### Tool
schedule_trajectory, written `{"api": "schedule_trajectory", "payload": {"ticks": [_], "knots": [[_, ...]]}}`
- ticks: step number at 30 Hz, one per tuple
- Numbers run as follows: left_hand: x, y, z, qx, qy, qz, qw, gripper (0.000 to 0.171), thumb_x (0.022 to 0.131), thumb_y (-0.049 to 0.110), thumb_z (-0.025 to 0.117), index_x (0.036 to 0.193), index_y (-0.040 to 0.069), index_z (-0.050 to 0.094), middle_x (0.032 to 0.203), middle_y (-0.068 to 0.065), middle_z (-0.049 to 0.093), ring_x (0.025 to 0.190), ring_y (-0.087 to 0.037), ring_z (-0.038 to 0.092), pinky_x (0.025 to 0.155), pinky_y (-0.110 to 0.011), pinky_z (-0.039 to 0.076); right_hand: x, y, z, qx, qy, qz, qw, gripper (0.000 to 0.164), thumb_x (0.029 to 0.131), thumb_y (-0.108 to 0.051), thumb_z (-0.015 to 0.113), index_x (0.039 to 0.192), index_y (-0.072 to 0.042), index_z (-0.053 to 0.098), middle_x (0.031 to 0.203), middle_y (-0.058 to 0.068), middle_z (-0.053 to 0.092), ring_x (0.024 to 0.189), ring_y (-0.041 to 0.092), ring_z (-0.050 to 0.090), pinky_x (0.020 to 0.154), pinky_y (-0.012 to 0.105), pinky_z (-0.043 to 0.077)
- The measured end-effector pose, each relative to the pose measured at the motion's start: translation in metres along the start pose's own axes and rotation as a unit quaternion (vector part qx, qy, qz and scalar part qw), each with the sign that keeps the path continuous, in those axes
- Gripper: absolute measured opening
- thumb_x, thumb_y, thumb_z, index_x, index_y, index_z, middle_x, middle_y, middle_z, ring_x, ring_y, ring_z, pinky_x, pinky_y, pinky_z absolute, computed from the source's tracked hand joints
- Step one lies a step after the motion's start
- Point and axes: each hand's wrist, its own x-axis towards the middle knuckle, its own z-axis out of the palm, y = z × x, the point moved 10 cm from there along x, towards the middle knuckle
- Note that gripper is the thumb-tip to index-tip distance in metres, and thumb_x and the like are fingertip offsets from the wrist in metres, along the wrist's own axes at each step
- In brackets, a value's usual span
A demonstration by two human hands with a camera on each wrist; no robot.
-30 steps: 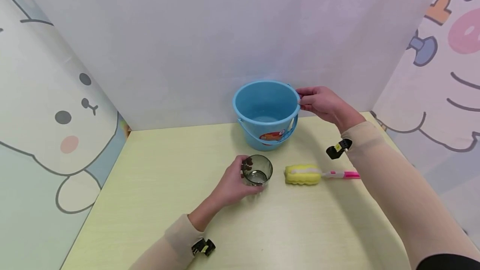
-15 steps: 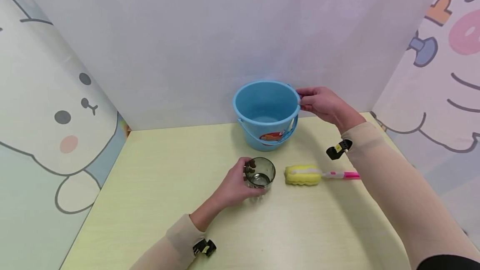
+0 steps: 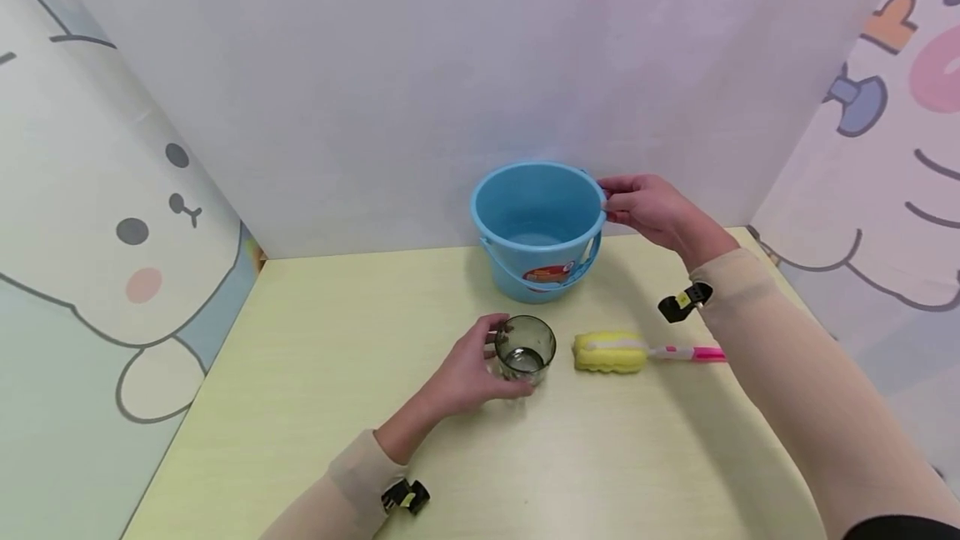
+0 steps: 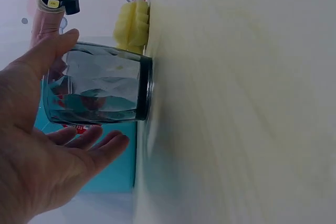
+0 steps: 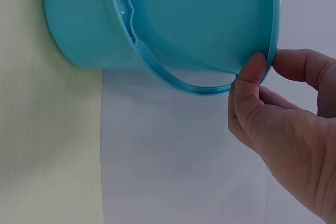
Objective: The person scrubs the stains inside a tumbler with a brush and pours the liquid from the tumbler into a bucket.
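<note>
A dark-tinted drinking glass (image 3: 525,347) stands upright on the table in front of the bucket. My left hand (image 3: 468,373) is around its left side; in the left wrist view the thumb lies close to the glass (image 4: 100,82) near its rim, while the fingers (image 4: 107,150) are spread apart from it. Behind stands a light-blue bucket (image 3: 517,265) with its handle hanging down at the front. My right hand (image 3: 648,211) pinches the bucket's right rim between thumb and fingers, as the right wrist view shows. The bucket is upright, and no objects are visible inside it.
A yellow sponge brush (image 3: 611,352) with a white and pink handle lies right of the glass, its handle end hidden behind my right forearm. The pale table (image 3: 337,340) meets a plain white wall (image 3: 337,107) behind the bucket; cartoon-printed panels flank both sides.
The glass has shifted slightly right and towards me with my left hand, and that hand's fingers have loosened from it. My right hand keeps its hold on the bucket rim.
</note>
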Motion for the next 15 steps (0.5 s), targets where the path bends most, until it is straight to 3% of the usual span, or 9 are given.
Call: {"api": "schedule_trajectory", "payload": {"ticks": [8, 15], "knots": [[-0.003, 0.005, -0.02, -0.012, 0.029, 0.018, 0.9994, 0.093, 0.086, 0.041, 0.09, 0.159, 0.011, 0.04, 0.152, -0.009, 0.053, 0.138, -0.027, 0.052, 0.116, -0.046, 0.045, -0.009, 0.006, -0.005, -0.055, 0.014, -0.005, 0.998, 0.062, 0.111, -0.014, 0.057, 0.165, 0.0, 0.03, 0.158, 0.023, 0.046, 0.13, 0.037, 0.058, 0.094, 0.025, 0.058], [-0.002, 0.011, -0.049, 0.003, 0.095, 0.051, 0.9942, 0.076, 0.097, 0.038, 0.081, 0.157, 0.009, 0.044, 0.151, -0.008, 0.055, 0.137, -0.031, 0.055, 0.115, -0.051, 0.045, -0.02, 0.008, -0.01, -0.122, 0.021, -0.019, 0.992, 0.064, 0.112, -0.028, 0.056, 0.166, -0.003, 0.031, 0.151, 0.022, 0.052, 0.127, 0.035, 0.058, 0.112, 0.05, 0.049]]}}
